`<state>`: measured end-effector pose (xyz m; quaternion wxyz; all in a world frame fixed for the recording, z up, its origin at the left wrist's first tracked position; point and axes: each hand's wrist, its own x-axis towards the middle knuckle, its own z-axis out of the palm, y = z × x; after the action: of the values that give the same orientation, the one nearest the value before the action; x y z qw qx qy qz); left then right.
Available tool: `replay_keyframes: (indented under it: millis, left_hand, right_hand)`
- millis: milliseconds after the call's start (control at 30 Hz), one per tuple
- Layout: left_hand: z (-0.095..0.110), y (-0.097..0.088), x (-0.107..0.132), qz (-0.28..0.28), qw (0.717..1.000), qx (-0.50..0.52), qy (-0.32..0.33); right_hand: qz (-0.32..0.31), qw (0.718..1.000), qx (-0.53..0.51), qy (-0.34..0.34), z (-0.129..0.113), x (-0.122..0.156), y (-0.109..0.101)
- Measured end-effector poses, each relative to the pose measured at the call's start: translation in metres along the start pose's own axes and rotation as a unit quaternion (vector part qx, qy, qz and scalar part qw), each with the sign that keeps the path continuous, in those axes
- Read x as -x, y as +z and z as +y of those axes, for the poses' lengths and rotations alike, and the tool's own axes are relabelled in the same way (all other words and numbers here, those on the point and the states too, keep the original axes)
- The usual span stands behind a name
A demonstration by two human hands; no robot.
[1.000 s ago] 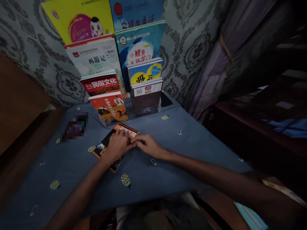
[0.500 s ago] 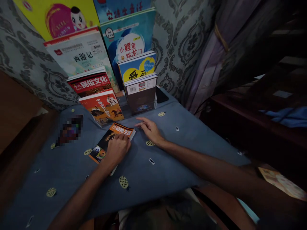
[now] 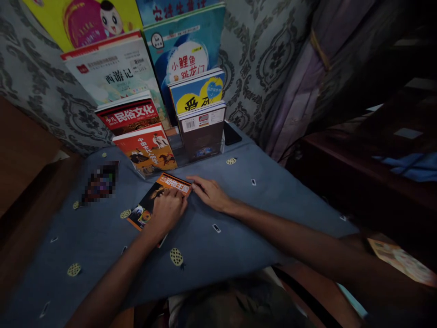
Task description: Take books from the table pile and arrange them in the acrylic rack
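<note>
A paperback book with a dark cover and an orange title band lies on the blue tablecloth. My left hand rests on its right half, fingers curled against the cover and thumb by the right edge. At the book's upper right corner is my right hand, its thumb and forefinger closed around that corner. Just beyond stands a clear rack of upright books, with an orange-covered book at the front left and a dark book at the front right.
A dark phone-like slab lies behind the rack's right side. To the left is a pixelated dark item. Patterned wallpaper and a tied curtain rise behind the tablecloth. A dark red piece of furniture stands right.
My right hand has moved left and slightly down, from beside the book to its upper right corner. The left hand stays on the cover. The view has shifted slightly.
</note>
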<state>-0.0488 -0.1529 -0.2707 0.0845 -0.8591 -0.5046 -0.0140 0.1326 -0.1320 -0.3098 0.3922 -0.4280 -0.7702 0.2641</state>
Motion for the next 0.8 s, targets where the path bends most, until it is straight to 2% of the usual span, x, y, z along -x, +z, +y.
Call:
replay_keyframes:
  millis: [200,467,600,733,800]
  left_hand:
    - [-0.008,0.003,0.003,0.009,1.0,0.012,0.016]
    - [-0.022,0.01,0.003,0.016,0.998,0.053,-0.002]
    - [-0.038,0.0,0.006,-0.054,0.993,0.091,0.05]
    - [-0.056,-0.012,0.014,-0.172,0.965,0.127,0.151]
    - [-0.059,-0.016,0.019,-0.203,0.955,0.128,0.172]
  right_hand:
    - [-0.043,0.996,0.061,-0.038,0.003,-0.004,0.003]
    - [-0.073,0.985,0.118,-0.106,0.033,-0.046,0.027]
    - [-0.088,0.983,0.134,-0.089,0.041,-0.053,0.031]
    - [-0.108,0.98,0.144,-0.085,0.038,-0.05,0.028]
    - [-0.118,0.978,0.153,-0.084,0.036,-0.049,0.027]
